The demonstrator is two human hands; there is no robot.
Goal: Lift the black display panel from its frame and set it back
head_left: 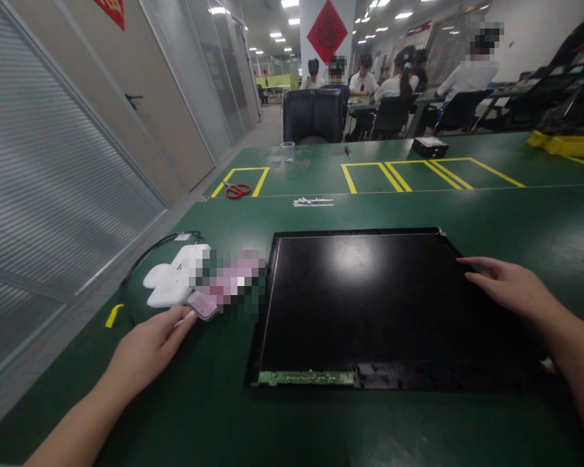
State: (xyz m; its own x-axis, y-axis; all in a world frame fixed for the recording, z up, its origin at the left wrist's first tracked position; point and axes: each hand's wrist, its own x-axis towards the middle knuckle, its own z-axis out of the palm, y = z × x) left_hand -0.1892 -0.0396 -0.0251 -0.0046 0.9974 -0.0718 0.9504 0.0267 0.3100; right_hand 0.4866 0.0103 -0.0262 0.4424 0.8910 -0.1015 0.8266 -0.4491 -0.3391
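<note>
A large flat black display panel (360, 305) lies on the green table in front of me, with a green circuit strip (306, 377) along its near edge. At its right edge, my right hand (501, 282) touches the panel with forefinger and thumb stretched out and a little apart; the other fingers are mostly hidden. My left hand (150, 344) is left of the panel, thumb and forefinger closed on a slim white plug (185, 318) at the lower end of a pink phone (205, 303). The rest of the phone is pixelated.
White plastic devices (172, 279) and a black cable (156, 245) lie beside the phone. Farther back are red-handled scissors (238, 191), white strips (313, 202), a clear cup (287, 152), a screwdriver (347, 152) and a black box (429, 147). People sit beyond the table.
</note>
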